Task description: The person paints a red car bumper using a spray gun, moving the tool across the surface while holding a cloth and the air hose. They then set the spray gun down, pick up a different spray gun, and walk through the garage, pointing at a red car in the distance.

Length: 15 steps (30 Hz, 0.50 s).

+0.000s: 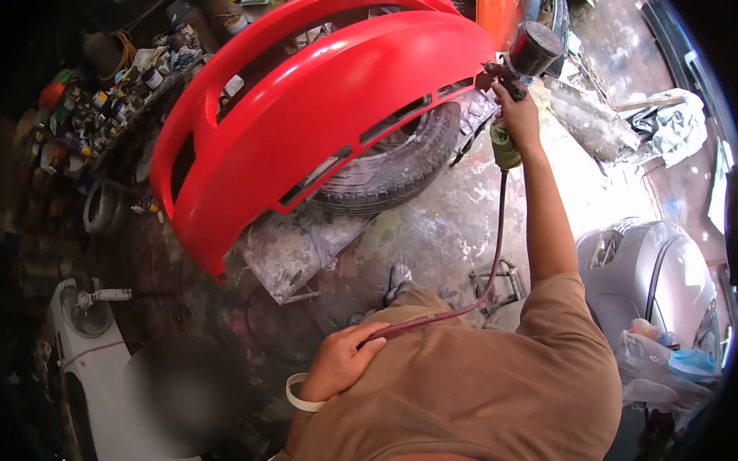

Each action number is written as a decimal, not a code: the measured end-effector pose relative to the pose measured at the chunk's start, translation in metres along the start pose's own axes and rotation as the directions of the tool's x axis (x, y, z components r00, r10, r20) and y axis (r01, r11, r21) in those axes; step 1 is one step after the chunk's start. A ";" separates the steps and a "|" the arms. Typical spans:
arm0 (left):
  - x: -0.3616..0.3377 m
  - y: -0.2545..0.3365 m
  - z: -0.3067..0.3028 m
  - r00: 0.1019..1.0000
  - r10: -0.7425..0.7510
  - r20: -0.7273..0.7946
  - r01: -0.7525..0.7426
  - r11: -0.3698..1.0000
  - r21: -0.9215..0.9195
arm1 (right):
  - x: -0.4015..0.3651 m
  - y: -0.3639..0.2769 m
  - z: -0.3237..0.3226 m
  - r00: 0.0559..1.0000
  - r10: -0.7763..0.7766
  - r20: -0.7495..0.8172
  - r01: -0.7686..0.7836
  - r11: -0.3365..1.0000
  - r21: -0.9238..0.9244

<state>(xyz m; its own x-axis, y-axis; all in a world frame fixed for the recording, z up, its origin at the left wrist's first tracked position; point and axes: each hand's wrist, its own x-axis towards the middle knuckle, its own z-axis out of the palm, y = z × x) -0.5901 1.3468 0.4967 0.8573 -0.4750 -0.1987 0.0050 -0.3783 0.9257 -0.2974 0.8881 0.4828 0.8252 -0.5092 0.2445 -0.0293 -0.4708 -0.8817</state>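
A large glossy red car bumper (300,111) fills the upper middle of the view, resting over a tire (400,176). My right hand (518,115) is wrapped round a spray gun (514,83) with a dark round cup (536,48) on top, close to the bumper's right end. A dark red hose (499,234) hangs from the gun, with green cloth (505,146) around its upper end. Down at my waist, my left hand (341,361) is closed on the same hose, against my brown shirt.
Cluttered cans and bottles (113,105) line the upper left. Below them lies a white car panel (106,378). On the right are a silver bumper (663,269), plastic bags (654,363) and crumpled foil-like sheeting (678,126). A small metal stand (501,283) is on the floor.
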 end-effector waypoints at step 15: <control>-0.051 -0.011 -0.005 0.997 -0.055 0.047 0.055 0.998 -0.008 | -0.184 -0.089 0.081 0.928 -0.052 0.370 0.119 0.980 -0.161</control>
<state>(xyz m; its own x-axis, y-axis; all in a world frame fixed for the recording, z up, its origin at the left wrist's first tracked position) -0.6312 1.3793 0.4982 0.8308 -0.4899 -0.2641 0.0567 -0.3975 0.9159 -0.4006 1.0822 0.4834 0.9757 -0.1814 0.1232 -0.0214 -0.6377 -0.7700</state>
